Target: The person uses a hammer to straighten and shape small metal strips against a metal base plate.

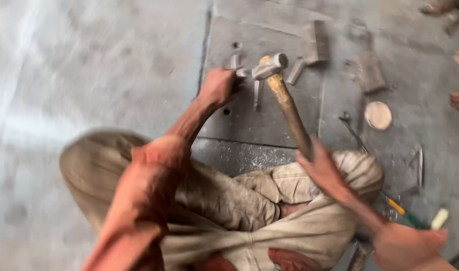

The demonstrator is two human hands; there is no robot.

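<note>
Grey concrete floor (89, 65) is filling the left half of the view, blurred by motion. Over it, a knee in dusty beige trousers (209, 200) is being shown, the person sitting cross-legged. Further right, a dark steel plate (249, 125) is lying flat on the floor, with small holes in it. On that plate a small metal piece (242, 73) is being gripped by the left hand (218, 86), the fingers closed round it. Just beside it, a slim metal bar (258, 95) is lying on the plate. Touching or just above the held piece, the steel head of a hammer (270, 66) is being brought; which of the two cannot be told. The hammer's wooden handle is being clenched at its lower end by the right hand (322, 168). Right of the hammer, a flat metal block (315, 42) is resting on the plate. Beyond it, a round tan disc (378, 115) and a green-handled tool (407, 216) are lying on the floor.
</note>
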